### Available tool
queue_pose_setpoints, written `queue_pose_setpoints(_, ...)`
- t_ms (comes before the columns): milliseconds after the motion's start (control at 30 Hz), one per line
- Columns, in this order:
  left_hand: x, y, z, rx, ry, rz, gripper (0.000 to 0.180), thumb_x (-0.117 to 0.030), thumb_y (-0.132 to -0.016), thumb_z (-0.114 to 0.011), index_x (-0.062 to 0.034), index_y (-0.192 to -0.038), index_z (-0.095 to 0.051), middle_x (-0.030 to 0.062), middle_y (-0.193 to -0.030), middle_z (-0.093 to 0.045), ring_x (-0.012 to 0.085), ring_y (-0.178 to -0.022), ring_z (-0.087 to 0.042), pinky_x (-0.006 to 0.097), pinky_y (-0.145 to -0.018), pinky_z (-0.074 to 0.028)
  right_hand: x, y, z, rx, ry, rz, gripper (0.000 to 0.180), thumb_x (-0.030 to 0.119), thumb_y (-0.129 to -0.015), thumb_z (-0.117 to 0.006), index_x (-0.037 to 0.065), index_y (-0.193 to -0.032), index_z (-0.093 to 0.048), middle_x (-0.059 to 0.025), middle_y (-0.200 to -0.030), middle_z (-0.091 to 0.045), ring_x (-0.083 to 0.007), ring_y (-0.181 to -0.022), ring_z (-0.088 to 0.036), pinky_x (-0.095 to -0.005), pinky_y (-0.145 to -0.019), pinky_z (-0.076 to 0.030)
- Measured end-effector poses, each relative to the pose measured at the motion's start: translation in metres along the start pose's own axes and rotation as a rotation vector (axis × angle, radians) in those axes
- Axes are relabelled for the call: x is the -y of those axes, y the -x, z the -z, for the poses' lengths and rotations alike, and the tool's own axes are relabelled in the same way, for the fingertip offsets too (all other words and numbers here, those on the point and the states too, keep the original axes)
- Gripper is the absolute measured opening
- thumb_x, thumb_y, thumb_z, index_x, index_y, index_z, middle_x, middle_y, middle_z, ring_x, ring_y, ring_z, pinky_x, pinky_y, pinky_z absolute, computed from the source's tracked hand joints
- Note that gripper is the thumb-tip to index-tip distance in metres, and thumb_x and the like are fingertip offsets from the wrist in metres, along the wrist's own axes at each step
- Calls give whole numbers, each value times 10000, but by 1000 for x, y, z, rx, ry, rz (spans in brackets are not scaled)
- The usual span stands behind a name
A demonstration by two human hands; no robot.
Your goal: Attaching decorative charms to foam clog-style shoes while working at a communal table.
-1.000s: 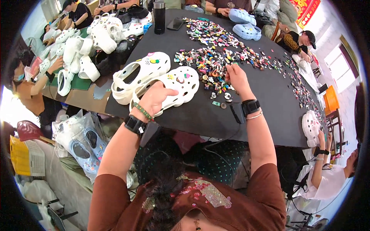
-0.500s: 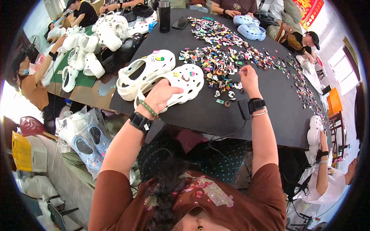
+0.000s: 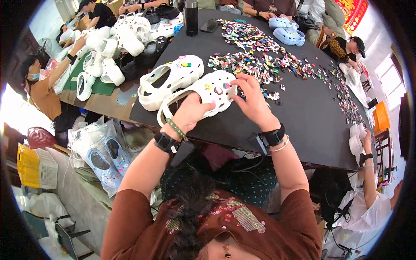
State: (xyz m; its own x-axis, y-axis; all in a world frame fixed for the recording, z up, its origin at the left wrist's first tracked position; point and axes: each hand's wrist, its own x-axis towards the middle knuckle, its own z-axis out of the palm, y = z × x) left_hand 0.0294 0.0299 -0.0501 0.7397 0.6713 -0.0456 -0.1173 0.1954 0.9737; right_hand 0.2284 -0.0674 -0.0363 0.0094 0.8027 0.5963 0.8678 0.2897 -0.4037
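My left hand (image 3: 189, 113) reaches into the opening of a white clog (image 3: 211, 104) and grips it, thumb across its upper. Several small charms sit on that clog, among them a yellow one, a brown one and a pink-and-green one near the toe. At the toe, the bent fingers of my right hand (image 3: 255, 103) meet the clog; whatever lies between fingertips and thumb is too small to make out. Just behind stands a second white clog (image 3: 190, 66) with charms on its upper. A heap of loose colourful charms (image 3: 247, 60) spreads over the dark table beyond my right hand.
Black bottle (image 3: 191, 19) and phone (image 3: 209, 26) stand at the back. Blue clogs (image 3: 288, 32) lie across the table near another person. White clogs (image 3: 130, 39) are piled at left. A bag of blue clogs (image 3: 104, 151) sits beside me. Co-workers sit around.
My right hand has moved left from the charm heap to the toe of the white clog. My left hand still holds that clog. The whole view has shifted slightly.
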Motion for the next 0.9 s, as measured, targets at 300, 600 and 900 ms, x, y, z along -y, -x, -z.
queue_pose_setpoints(300, 3, 18, -14, -65, -364, -97, 416, -36, -845, -671, 61, -1234, -557, 114, -1147, -658, 182, -1031, -625, 327, -929, -483, -1, -11, 3, 113, -122, -119, 615, 172, -756, -789, 84, -1309, -535, -203, -1379, -484, -383, -1291, -447, -439, -1063, -382)
queue_pose_setpoints(600, -8, 33, -7, -42, -647, -95, 307, -139, -885, -677, 44, -1124, -614, 123, -973, -707, 179, -857, -661, 341, -804, -519, 13, -11, 15, 135, -44, -118, 596, 175, -727, -814, 63, -1255, -564, -147, -1225, -569, -353, -1134, -533, -432, -976, -428)
queue_pose_setpoints(900, -24, 43, 1, -246, -864, -460, 170, -139, -906, -653, 19, -955, -613, 142, -703, -653, 258, -600, -631, 345, -562, -481, 6, 0, -17, 21, 158, -109, 634, 203, -780, -785, 88, -1339, -510, -235, -1406, -407, -435, -1266, -419, -508, -1033, -383)
